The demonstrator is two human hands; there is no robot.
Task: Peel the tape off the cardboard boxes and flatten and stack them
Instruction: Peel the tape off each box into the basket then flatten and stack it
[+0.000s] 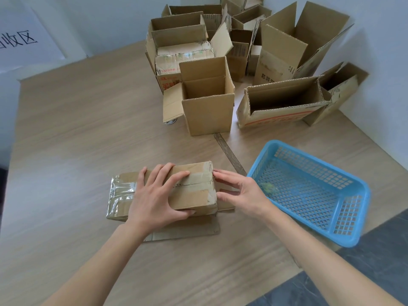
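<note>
Nearest the person: a flat sheet of brown cardboard [187, 230] lies on the pale wood-grain table [77, 140]. On it sits a small, closed brown cardboard box wrapped in clear glossy tape [194, 186]. The sheet looks like one box already flattened, the start of a stack, though I cannot tell whether more than one lies there.

The left hand [154, 195] holds the small box down from above, fingers spread over the top, thumb curled round the near edge. The right hand [238, 191] is at the box's right end, fingers and thumb narrowed toward a pinch just at the taped edge; whether it already has a tape end I cannot tell. Tape remains over the top seam and bunched shiny on the left end. This box is unpeeled, or nearly so.

To the right, a light blue perforated plastic basket [313, 188] holds a small crumpled greenish scrap, probably removed tape. A metal ruler [229, 153] lies between basket and box.

Farther back, a crowd of open, upright brown cardboard boxes [207, 102] stands against the white wall [375, 51], some still carrying tape strips. None is flattened.

Judgement: early stage. Perhaps one box done, one in hand, a dozen or so waiting.
</note>
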